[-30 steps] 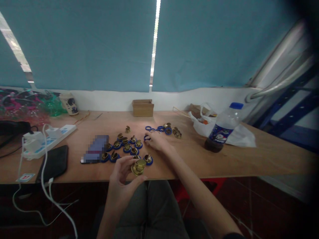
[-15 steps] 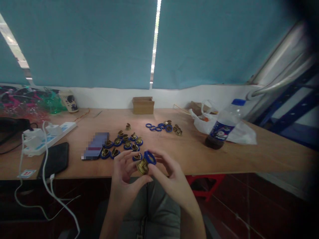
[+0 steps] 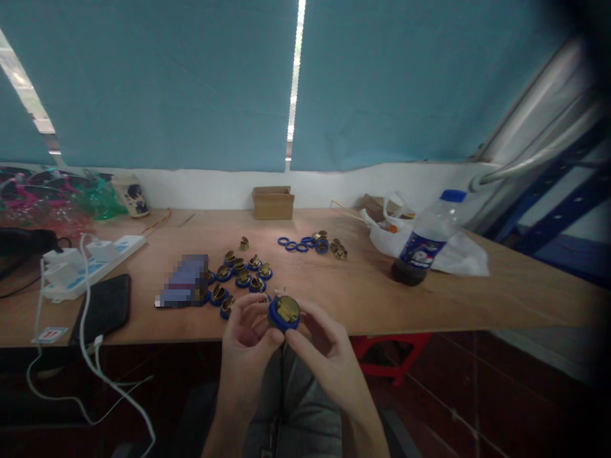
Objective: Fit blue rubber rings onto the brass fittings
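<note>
My left hand [image 3: 245, 356] and right hand [image 3: 329, 350] pinch a brass fitting [image 3: 288, 308] between thumbs and fingers, a blue ring [image 3: 275, 322] around it, at the near edge of the surface [image 3: 458, 312]. Just beyond, brass pieces with rings [image 3: 243, 278] crowd the way leftward, up against a phone [image 3: 187, 280]. Loose blue rings [image 3: 302, 247] lie farther in, near bare brass pieces [image 3: 338, 250]. A bottle [image 3: 422, 251] stands before a white bag [image 3: 387, 240] toward the right edge; a carton [image 3: 273, 205] sits by the far edge. At left, a white cable [image 3: 114, 391] drops past the near edge.
</note>
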Motion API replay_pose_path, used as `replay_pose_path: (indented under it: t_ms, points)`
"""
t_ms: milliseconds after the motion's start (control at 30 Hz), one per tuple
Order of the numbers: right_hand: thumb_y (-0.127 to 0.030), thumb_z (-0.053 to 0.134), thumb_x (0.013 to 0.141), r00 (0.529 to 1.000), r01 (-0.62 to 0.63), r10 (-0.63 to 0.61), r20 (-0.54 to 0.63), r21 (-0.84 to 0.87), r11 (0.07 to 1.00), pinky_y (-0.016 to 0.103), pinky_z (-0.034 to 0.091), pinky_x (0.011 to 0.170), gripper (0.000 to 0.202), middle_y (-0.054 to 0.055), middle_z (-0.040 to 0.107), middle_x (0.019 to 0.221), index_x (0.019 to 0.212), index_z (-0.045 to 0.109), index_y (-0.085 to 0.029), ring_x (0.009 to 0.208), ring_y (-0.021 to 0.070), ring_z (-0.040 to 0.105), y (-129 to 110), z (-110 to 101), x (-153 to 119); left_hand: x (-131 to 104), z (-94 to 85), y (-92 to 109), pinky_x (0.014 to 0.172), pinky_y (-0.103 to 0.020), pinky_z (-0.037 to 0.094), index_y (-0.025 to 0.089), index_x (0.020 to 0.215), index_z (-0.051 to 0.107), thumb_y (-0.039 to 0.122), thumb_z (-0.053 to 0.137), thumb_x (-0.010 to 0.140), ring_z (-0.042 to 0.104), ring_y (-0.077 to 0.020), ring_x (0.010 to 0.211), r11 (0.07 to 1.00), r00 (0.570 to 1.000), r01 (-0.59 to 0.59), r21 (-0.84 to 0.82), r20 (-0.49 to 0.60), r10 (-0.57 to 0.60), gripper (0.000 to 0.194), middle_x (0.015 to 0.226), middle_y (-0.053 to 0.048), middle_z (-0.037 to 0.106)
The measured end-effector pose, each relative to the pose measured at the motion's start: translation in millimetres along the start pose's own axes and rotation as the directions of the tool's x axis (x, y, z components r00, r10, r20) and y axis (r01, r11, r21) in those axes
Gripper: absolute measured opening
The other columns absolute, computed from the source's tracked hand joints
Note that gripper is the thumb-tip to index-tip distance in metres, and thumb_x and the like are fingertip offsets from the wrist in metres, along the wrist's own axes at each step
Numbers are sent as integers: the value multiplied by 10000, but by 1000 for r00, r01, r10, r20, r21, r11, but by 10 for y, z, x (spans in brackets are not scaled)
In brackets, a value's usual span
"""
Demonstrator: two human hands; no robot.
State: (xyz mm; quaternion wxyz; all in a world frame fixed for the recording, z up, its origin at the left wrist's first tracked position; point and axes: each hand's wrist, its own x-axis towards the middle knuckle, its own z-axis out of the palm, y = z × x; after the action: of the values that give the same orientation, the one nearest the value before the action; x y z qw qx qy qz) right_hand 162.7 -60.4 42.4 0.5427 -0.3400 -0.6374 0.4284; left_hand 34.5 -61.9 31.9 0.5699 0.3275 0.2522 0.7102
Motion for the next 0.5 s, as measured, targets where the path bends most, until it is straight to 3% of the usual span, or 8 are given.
replay_pose_path:
  t_ms: [133, 300, 500]
  points:
    - [-149, 651, 868, 991, 82, -97, -89, -150, 985, 403, 453, 1041, 444, 1, 651, 1284, 1252, 612, -367, 1193, 222, 595, 9, 16, 7, -2, 66, -21, 773, -167, 563, 226, 1028, 690, 209, 810, 747, 750, -125, 841, 992, 991, 109, -63, -66, -113, 306, 890, -13, 794]
    - [-119, 632, 869, 978, 142, -176, -111, -265, 954, 410, 440, 1060, 459, 2, 641, 1303, 1257, 606, -363, 1208, 218, 584, -20, 11, 3, -33, 128, 31, 813, -169, 560, 216, 1043, 745, 240, 756, 809, 743, -152, 932, 984, 983, 176, -16, -43, -177, 235, 978, -43, 797]
    - [-203, 608, 911, 997, 36, -38, -66, -31, 999, 431, 437, 1077, 433, 24, 478, 1483, 1315, 566, -351, 1313, 251, 502, -19, -70, -61, -40, 140, 100, 837, -221, 576, 210, 1010, 765, 239, 751, 810, 730, -196, 981, 988, 988, 151, 24, -17, -150, 202, 1006, -55, 791]
